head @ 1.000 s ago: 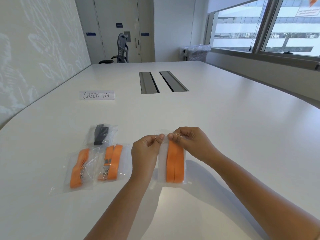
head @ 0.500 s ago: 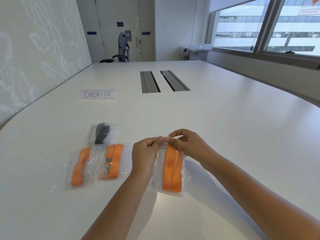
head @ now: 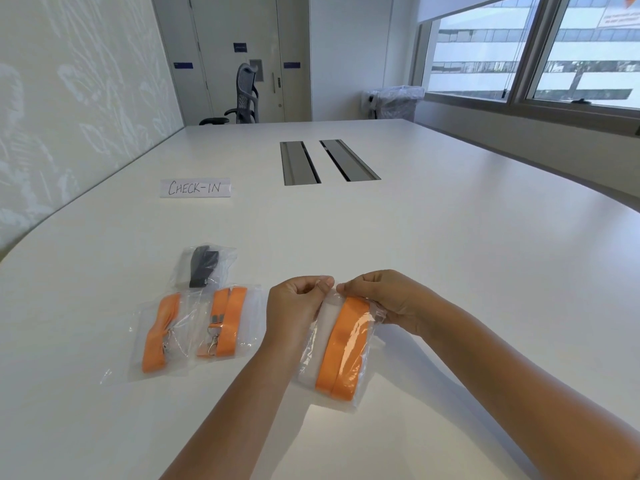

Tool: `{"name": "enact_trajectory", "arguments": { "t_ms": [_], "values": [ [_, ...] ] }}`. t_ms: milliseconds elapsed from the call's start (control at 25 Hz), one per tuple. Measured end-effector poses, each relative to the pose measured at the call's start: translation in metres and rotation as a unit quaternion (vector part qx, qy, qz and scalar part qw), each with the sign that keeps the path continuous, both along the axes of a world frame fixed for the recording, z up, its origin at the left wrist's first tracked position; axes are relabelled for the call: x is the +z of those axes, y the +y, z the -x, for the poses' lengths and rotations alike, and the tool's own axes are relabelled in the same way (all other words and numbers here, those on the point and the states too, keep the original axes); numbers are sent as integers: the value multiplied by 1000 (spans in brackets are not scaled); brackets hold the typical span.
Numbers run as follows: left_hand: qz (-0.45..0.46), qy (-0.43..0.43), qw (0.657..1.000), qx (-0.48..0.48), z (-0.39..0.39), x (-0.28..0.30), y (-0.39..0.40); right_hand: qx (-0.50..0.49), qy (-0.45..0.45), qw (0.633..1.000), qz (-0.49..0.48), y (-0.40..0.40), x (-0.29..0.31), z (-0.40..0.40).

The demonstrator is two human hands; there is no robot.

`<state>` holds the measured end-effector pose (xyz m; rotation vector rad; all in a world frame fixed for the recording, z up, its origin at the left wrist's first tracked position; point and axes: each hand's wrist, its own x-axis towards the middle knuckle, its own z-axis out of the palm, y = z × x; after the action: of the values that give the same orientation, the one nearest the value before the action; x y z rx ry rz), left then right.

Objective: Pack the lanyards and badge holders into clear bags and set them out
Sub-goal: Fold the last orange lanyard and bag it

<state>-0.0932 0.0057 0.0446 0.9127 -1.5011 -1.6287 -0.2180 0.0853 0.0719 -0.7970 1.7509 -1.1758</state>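
Just above the desk (head: 450,271), your left hand (head: 298,306) and right hand (head: 388,299) pinch the clear bag (head: 311,355) holding an orange lanyard (head: 343,348); thin, slippery film, so grip the top seal.

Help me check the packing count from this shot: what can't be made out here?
All in the head view:
- Top seal of the held bag: covered by the left hand and right hand, so closed or open is unclear.
- Badge holder inside it: only a pale panel beside the orange lanyard; glare blurs it.
- Black item's bag: contents too small and folded to identify.
- Middle bag: right edge hidden behind the left hand.
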Motion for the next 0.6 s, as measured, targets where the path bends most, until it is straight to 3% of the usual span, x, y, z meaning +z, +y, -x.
{"name": "enact_trajectory", "arguments": {
  "t_ms": [280, 600],
  "values": [
    [-1, -15, 999, -32, -1, 1, 0, 8, 27, 998, 61, -1, 1, 0],
    [46, -20, 994, 92, -5, 5, -4, -3, -59, 996, 73, 0, -1, 3]
  ]
}}
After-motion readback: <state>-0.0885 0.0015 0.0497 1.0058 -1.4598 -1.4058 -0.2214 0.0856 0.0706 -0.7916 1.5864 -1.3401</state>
